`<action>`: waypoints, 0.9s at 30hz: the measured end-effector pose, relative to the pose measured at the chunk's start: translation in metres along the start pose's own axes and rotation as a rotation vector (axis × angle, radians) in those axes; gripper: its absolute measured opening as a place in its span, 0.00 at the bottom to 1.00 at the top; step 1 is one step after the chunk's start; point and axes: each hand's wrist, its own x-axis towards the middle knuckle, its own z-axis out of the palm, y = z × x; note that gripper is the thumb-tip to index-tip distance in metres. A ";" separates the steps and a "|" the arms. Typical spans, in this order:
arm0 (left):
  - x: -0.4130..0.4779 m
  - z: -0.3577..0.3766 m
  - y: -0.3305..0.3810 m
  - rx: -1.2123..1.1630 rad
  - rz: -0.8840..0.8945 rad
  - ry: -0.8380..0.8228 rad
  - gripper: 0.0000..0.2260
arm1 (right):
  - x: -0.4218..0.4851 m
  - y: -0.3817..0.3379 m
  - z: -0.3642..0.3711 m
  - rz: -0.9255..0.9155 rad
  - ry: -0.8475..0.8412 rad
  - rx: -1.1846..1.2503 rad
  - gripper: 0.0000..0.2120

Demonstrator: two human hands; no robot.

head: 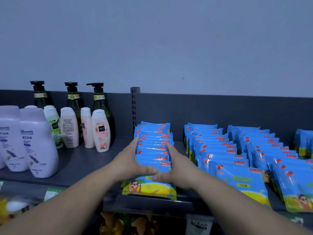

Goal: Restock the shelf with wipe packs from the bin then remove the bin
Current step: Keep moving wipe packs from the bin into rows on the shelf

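wipe pack row (153, 146) runs front to back.

Dim overall, with a cool blue-grey cast across the whole frame. Wall (152, 39) evenly lit, no hot spots; light reads as diffuse. Shadows soft: a faint dark pool on the shelf (81, 160) around the bases of the lavender bottles (37, 141), which carry a dull sheen on their shoulders. Small glare streaks on the foil tops of the wipe packs (220, 150). Focus best mid-frame, though fine print stays mushy. Lower left corner smeared: price label (52, 192) and the yellow goods beside it unreadable. Lower shelf goods (111, 224) nearly black. Wide-angle stretch: forearms (245, 200) swell toward the lower corners
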 end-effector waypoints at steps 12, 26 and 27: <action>-0.008 0.007 0.004 -0.154 0.006 0.056 0.47 | 0.004 0.000 -0.012 0.014 -0.054 -0.002 0.63; 0.002 -0.019 0.018 0.061 -0.030 0.268 0.38 | 0.024 -0.012 -0.050 -0.061 0.104 -0.161 0.40; 0.006 -0.021 0.017 0.079 -0.041 0.276 0.37 | 0.028 -0.011 -0.052 -0.058 0.104 -0.176 0.40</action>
